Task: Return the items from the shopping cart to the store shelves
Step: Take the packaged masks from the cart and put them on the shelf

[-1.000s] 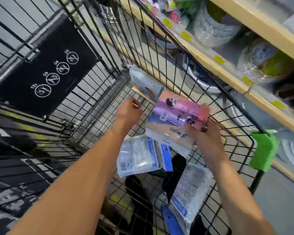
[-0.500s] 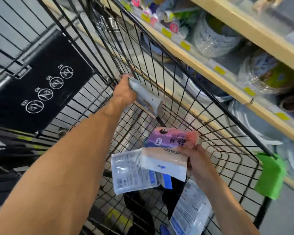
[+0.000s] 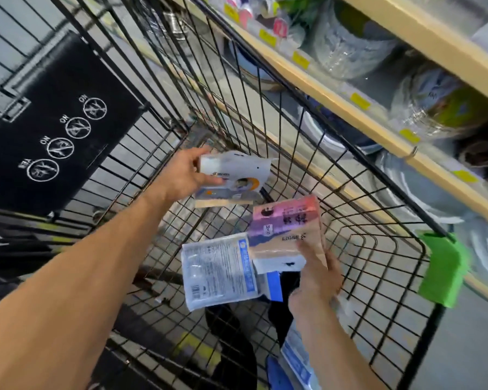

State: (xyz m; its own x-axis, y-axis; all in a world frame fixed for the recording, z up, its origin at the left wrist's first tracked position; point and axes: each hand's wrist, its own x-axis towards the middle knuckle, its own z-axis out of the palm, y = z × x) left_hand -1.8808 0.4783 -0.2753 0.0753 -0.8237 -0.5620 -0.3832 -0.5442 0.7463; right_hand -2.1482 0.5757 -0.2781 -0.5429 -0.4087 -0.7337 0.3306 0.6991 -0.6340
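The black panel (image 3: 54,122) on the shopping cart (image 3: 372,243) carries four circled pictograms, upside down to the camera, labelled "YES", "NO", "NO", "NO". Print on the pink packet (image 3: 286,223) seems Chinese, too blurred to read.

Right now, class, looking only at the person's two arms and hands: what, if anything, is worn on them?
Nothing is visibly worn. The left hand and right hand are bare, without gloves; no rings show. Both forearms are uncovered to the frame's edge, with no sleeve, watch or bracelet in view.
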